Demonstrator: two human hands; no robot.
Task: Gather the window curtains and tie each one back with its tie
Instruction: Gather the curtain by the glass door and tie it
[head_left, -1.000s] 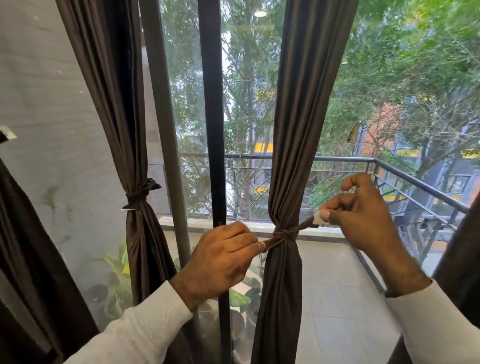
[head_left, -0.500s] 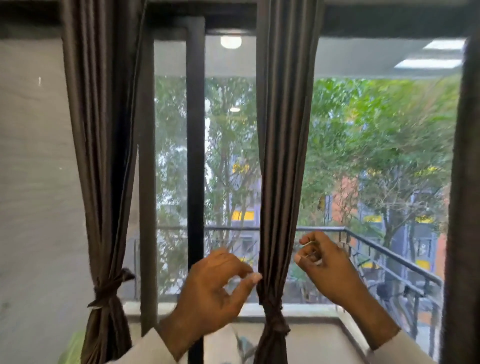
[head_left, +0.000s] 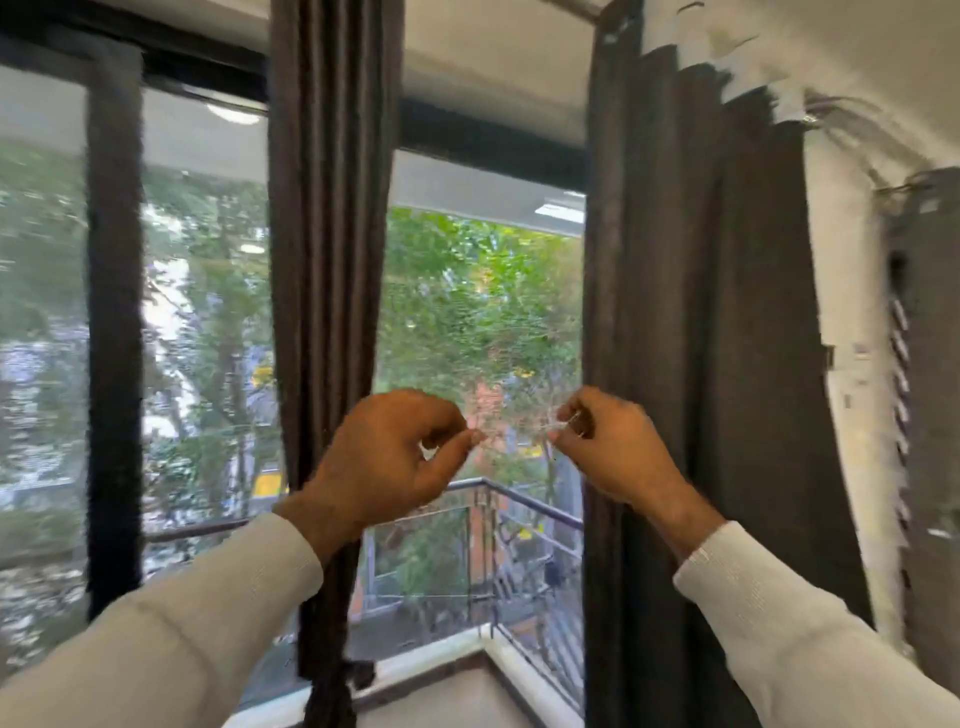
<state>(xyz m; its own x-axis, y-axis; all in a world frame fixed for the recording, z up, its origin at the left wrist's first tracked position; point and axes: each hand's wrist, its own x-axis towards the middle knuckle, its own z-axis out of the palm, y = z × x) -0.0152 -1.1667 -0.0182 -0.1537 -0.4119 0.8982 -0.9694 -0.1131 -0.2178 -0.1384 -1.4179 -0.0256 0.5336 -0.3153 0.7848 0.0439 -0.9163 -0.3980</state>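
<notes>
The middle dark brown curtain (head_left: 332, 260) hangs gathered, and its tie (head_left: 340, 670) is knotted round it low down. A second dark curtain (head_left: 701, 364) on the right hangs loose and untied. Both hands are raised in front of the glass between the two curtains and touch neither. My left hand (head_left: 395, 457) has its fingers curled, thumb and forefinger pressed together; nothing shows clearly between them. My right hand (head_left: 608, 447) pinches a small pale thread-like scrap (head_left: 566, 421), which is blurred.
Dark window frame posts (head_left: 114, 338) divide the glass. Outside are a balcony railing (head_left: 519, 504) and trees. A white wall (head_left: 841, 312) stands right of the loose curtain, with another dark curtain (head_left: 935, 415) at the far right edge.
Both hands let go of the middle curtain's tie and rose. The view swung up and right, so the left tied curtain left the frame and the loose right curtain came in.
</notes>
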